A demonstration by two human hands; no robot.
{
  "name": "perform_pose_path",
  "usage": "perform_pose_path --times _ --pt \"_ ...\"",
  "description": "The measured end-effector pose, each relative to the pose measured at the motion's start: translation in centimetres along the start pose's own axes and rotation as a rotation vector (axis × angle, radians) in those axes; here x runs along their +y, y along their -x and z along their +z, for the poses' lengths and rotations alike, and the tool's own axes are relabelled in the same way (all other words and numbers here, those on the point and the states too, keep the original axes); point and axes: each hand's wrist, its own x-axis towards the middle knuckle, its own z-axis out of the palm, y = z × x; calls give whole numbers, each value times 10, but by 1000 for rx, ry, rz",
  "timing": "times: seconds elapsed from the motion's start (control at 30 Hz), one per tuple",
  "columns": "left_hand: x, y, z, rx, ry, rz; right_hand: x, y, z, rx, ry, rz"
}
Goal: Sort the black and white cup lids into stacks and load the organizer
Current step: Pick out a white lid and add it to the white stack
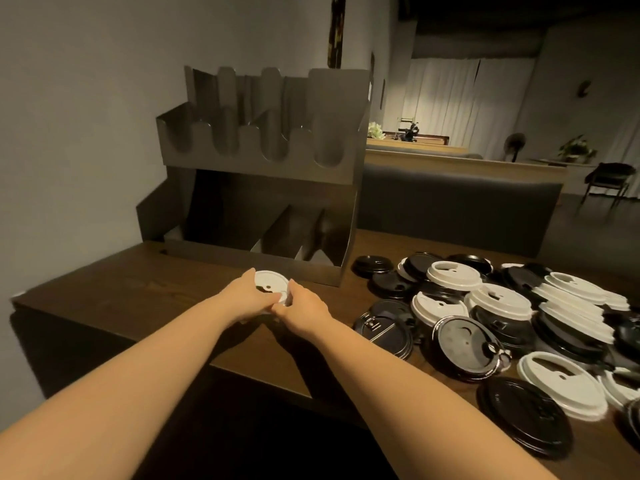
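Note:
A white lid stack (271, 280) is gripped from both sides just in front of the organizer, low over the table. My left hand (250, 295) holds its left edge and my right hand (302, 303) holds its right edge. The metal organizer (263, 168) stands at the back against the wall, with U-shaped slots on top and divided bins (294, 237) below; I see no lids in it. A mixed pile of black lids (467, 344) and white lids (453, 274) lies loose on the right of the table.
The dark wooden table (121, 285) has its near edge running diagonally under my forearms. A grey wall is on the left. A bench back (457, 202) stands behind the table, and a chair (607, 178) is far right.

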Motion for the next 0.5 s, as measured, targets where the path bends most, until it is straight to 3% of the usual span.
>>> perform_pose_path --times 0.27,0.5 --pt "-47 -13 -7 -36 -18 -13 4 -12 13 -50 232 -68" --pt "-25 -5 -3 88 126 -31 -4 -10 0 -67 -36 -48"
